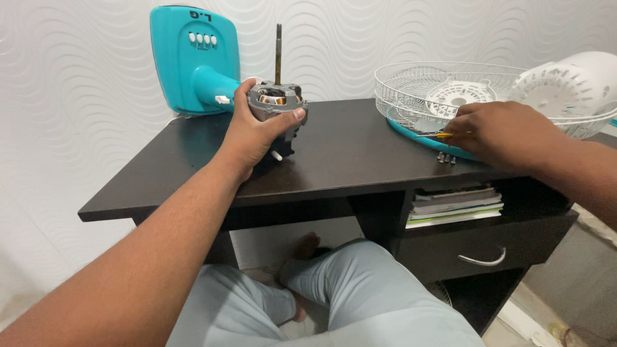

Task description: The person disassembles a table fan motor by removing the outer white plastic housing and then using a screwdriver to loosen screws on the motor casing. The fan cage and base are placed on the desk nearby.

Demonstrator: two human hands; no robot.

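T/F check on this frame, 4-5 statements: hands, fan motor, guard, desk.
1. The left hand grips the fan motor on the dark desk. True.
2. The motor's shaft lies flat on the desk. False: it points straight up.
3. The right hand is at the white wire fan guard, with a thin yellow tool at its fingertips. True.
4. The desk drawer is pulled wide open. False: it looks shut, with books on the shelf above it.
5. The teal fan base lies on the floor. False: it stands on the desk against the wall.
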